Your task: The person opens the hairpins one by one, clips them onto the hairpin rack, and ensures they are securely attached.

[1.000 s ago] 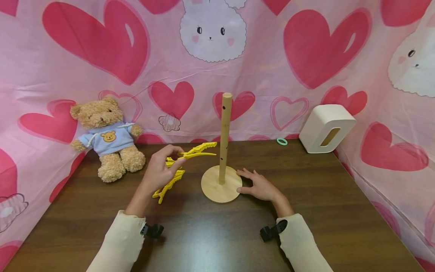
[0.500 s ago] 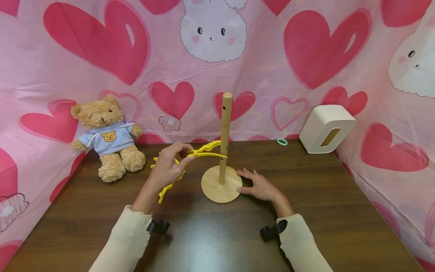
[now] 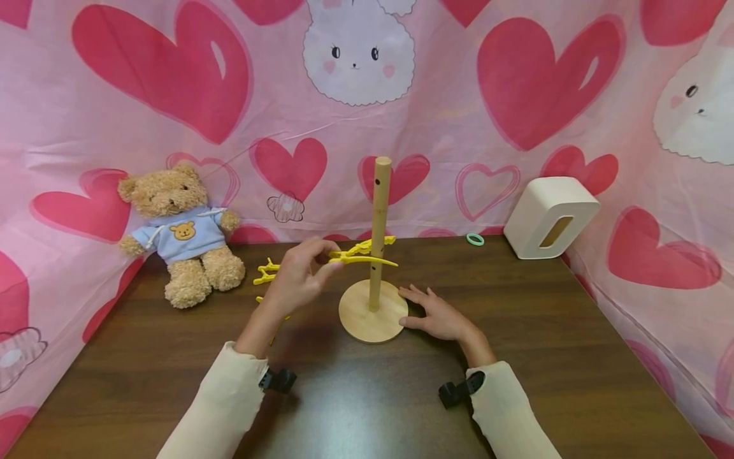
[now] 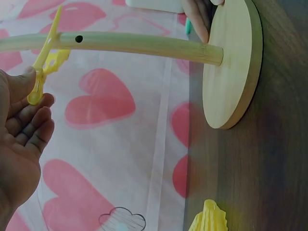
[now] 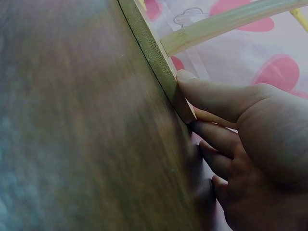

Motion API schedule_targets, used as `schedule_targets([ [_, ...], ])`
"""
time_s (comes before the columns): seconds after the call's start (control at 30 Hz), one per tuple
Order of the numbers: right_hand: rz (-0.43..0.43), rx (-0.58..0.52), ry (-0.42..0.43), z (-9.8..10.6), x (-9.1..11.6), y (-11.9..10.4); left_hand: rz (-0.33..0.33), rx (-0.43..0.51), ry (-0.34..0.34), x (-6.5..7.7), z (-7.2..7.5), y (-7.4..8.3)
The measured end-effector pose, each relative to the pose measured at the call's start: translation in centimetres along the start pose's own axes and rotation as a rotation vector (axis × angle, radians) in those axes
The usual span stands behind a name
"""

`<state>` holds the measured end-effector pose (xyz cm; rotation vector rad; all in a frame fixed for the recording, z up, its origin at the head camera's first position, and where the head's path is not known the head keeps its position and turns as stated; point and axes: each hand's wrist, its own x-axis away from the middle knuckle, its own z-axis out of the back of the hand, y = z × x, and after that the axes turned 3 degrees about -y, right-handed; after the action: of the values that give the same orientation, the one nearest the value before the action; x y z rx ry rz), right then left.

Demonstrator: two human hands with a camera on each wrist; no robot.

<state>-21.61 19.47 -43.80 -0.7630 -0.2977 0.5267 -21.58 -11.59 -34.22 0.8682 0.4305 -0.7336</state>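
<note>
In the head view, my left hand [image 3: 299, 273] pinches a yellow alligator hair clip [image 3: 362, 259] by its rear end, between thumb and fingers. The clip's jaws are spread around the post [image 3: 380, 207] of a wooden stand: the smooth arm crosses in front, the toothed arm passes behind. In the left wrist view the clip [image 4: 46, 50] overlaps the post above its round base. My right hand [image 3: 440, 316] holds the rim of that base [image 3: 361, 322]; in the right wrist view the thumb [image 5: 211, 96] lies over the edge. More yellow clips [image 3: 265, 273] lie behind my left hand, partly hidden.
A teddy bear [image 3: 178, 233] in a blue hoodie sits at the back left of the brown table [image 3: 350, 408]. Toward the back right are a small mint-green ring [image 3: 474, 240] and a white box [image 3: 545, 217] with an oval slot. A pink heart-print cloth hangs behind.
My left hand has moved right with the hair clip, whose spread jaws have come from beside the post to around it. My right hand stays at the base.
</note>
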Motion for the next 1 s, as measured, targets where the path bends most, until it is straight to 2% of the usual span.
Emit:
schedule_targets([
  [0.4,0.025,0.007,-0.002,-0.1,0.0,-0.1,-0.017,-0.026,-0.025,-0.6,-0.2,0.4],
  [0.8,0.002,0.018,0.004,-0.3,-0.2,-0.3,-0.022,-0.040,-0.061,-1.0,-0.5,0.8],
  [1.0,-0.020,0.008,0.003,-0.2,-0.2,-0.3,-0.023,-0.027,-0.051,-1.0,-0.7,0.7],
])
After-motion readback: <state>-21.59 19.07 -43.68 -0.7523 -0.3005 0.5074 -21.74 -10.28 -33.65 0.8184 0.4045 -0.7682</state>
